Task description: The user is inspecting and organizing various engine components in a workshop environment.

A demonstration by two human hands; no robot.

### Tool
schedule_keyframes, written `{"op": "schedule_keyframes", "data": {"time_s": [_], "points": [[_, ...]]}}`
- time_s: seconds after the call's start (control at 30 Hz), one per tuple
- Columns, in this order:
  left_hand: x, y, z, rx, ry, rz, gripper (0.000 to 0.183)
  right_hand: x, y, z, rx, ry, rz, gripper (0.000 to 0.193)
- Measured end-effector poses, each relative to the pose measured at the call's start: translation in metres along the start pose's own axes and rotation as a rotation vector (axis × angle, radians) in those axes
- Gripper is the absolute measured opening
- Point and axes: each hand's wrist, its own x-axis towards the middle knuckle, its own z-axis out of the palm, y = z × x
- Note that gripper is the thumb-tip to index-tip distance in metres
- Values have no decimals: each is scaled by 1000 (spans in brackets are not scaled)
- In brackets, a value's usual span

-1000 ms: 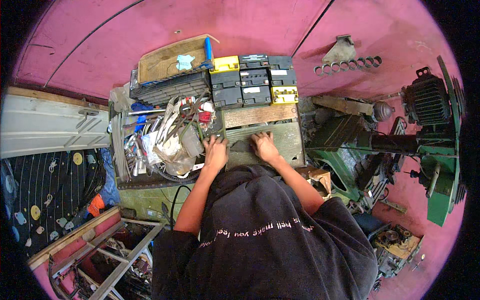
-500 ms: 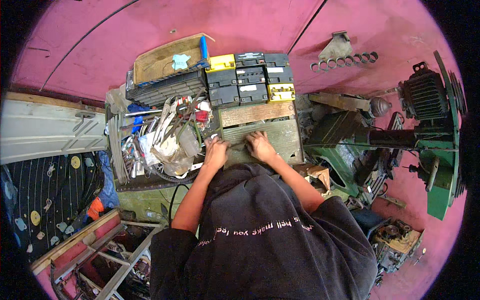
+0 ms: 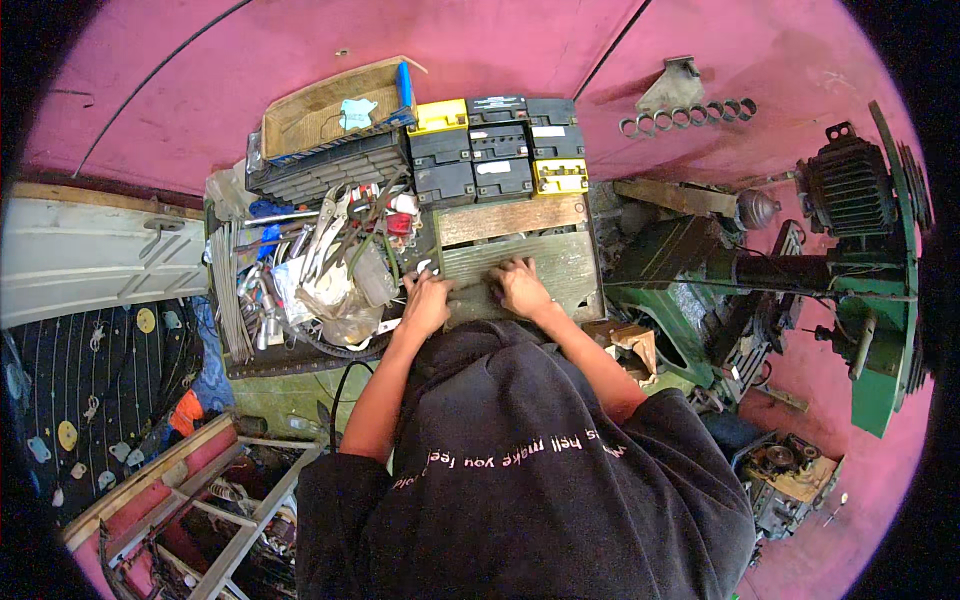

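From where I stand, the person leans over a cluttered dark surface (image 3: 300, 362) at the centre of the frame, with both bare hands low on it. The left hand (image 3: 427, 303) is at the left edge of a flat, grey-green, finely ribbed board (image 3: 565, 262), just right of the frame's middle. The right hand (image 3: 520, 288) is over the board itself, apart from the left. The fingers of both are bent; I can't tell whether either is grasping anything, since the fingertips are partly hidden, and something dark by the right fingertips is too small to make out.

Just above the board lies a worn brown wooden plank (image 3: 512, 219), and above that sit black and yellow block-shaped batteries (image 3: 500, 178) in rows. Left of the left hand spreads a jumbled heap of metal hand tools (image 3: 325, 235), with a crumpled clear plastic bag (image 3: 352, 325) at its lower side. In the upper left, an open cardboard-lined tray with a blue end (image 3: 300, 120) rests on a dark ridged stack (image 3: 330, 172). At the right of the frame stands a large green machine with a black finned motor (image 3: 848, 190).
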Motion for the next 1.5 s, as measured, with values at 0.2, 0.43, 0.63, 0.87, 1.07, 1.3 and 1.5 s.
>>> {"op": "schedule_keyframes", "data": {"time_s": [0.2, 0.43, 0.63, 0.87, 1.07, 1.3, 1.5], "points": [[4, -4, 10, 45, 6, 28, 21, 2, 11, 21, -45, 48, 26, 46], [10, 4, 18, 338, -133, 64, 36, 6, 11, 38, -150, 58, -187, 38], [6, 5, 16, 221, -118, 120, 25, 7, 6, 27, -29, 19, -123, 37], [12, -1, 21, 84, -9, 72, 20, 7, 0, 23, 87, 56, -8, 35], [13, -2, 18, 35, 78, 92, 19, 3, -6, 14, 101, 62, -16, 33], [18, 3, 10, -27, 284, 59, 23, 6, -6, -9, 160, 194, -2, 28], [10, -14, 23, 128, 257, 251, 30, 2, -1, -7, -66, 180, -196, 26]]}}
